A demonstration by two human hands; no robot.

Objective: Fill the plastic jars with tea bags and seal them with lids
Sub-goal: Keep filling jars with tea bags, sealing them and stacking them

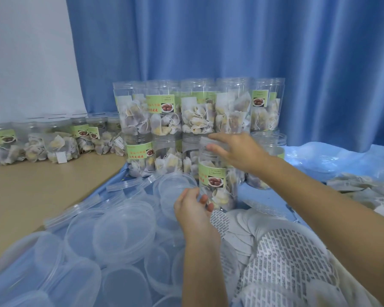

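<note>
Both hands, left hand (pixel 193 207) and right hand (pixel 237 151), grip a clear green-labelled jar (pixel 217 180) holding tea bags.

Clear jar (pixel 217 173), green label, upright, full of tea bags; clear lids (pixel 122 231) piled front-left.

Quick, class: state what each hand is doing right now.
Left hand: grips the jar's lower part.
Right hand: fingers curled round the jar's top.
</note>
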